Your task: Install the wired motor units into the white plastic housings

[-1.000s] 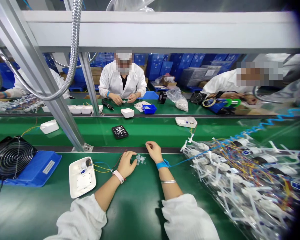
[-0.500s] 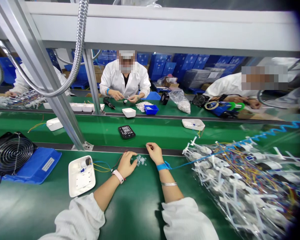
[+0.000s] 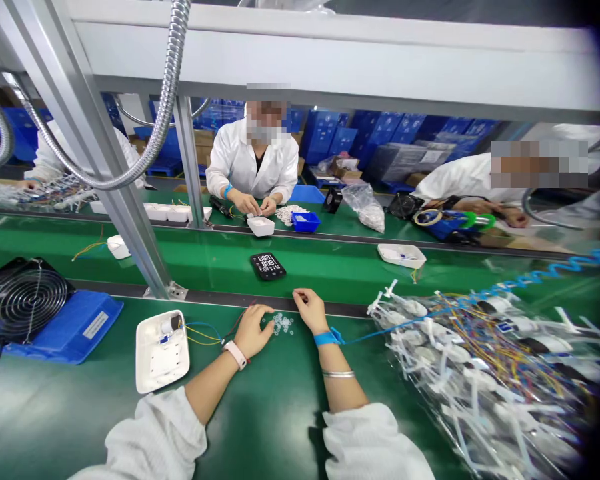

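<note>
1. hands set apart, one each side of the pile of small clear rings (image 3: 283, 324); the pile lies loose on the green bench (image 3: 270, 413).
2. work in hand, as i judge it: a pause at the rings, or sorting by fingertip. picking one out would call for a light, precise pinch, with the neighbours left unscattered.
3. left hand (image 3: 253, 331): just left of the pile, palm down, fingers bent, thumb spread from them and reaching to the pile's near edge. nothing seen in its grasp. thin wires (image 3: 224, 339) run by its wrist.
4. right hand (image 3: 310, 311): just right of the pile and slightly beyond, fingers curled inward, thumb side toward the rings. cannot tell if anything is pinched inside.
5. both forearms slant in from the near side, converging on the pile.
6. around the pile: white tray (image 3: 153, 360) to the left; black display panel (image 3: 269, 266) beyond; bag of wired parts (image 3: 473, 360) well to the right.
</note>
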A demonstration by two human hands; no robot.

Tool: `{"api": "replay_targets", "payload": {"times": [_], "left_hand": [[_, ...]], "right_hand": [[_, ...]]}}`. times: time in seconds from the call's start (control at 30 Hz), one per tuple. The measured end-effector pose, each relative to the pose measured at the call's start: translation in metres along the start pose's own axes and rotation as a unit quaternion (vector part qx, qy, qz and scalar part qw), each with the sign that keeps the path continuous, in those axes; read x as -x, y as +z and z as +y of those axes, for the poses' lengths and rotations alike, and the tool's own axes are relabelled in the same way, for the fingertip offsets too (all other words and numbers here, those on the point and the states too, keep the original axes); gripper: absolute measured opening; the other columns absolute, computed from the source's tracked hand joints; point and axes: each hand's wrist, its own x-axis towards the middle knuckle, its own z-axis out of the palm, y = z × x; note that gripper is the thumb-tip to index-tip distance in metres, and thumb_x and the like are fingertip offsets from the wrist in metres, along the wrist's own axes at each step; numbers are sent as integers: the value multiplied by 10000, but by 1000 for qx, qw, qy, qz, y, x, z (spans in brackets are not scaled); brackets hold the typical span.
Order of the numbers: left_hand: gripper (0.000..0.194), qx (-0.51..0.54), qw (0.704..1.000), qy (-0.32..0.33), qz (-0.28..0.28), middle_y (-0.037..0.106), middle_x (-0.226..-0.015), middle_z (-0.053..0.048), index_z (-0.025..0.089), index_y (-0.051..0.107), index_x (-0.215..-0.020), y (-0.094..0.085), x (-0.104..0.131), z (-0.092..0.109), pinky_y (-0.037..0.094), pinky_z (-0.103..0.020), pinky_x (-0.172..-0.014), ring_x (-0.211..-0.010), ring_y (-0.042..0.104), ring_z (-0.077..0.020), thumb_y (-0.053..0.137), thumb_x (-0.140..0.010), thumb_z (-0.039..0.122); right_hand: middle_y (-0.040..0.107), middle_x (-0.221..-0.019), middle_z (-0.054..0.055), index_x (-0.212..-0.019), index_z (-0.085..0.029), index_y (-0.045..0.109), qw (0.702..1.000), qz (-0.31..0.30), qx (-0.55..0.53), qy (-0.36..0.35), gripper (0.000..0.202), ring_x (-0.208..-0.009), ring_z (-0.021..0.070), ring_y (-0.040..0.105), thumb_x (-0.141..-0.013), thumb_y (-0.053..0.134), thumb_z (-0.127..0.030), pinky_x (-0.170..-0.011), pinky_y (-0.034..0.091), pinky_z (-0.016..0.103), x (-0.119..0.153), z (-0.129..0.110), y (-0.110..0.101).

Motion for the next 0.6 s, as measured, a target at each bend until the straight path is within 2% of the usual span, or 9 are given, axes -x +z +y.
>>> {"api": "replay_targets", "payload": {"times": [0.4, 0.6], "left_hand": [[192, 20, 1000, -15, 17, 632, -981, -59, 178, 569, -952, -1, -2, 2, 364, -423, -964, -969, 555, -208, 510, -771, 159], [183, 62, 994, -74, 50, 626, -999, -76, 175, 565, -961, 0, -7, -2, 361, -447, -965, -994, 551, -223, 475, -804, 199]], "right_hand": [[662, -797, 91, -804, -139, 653, 1000, -10, 15, -1, 313, -704, 188, 601, -766, 496, -407, -687, 482, 317, 0, -11, -4], [665, -770, 90, -806, -137, 652, 999, -25, 41, 2, 332, -682, 189, 606, -797, 471, -415, -640, 485, 302, -2, -12, -6]]}}
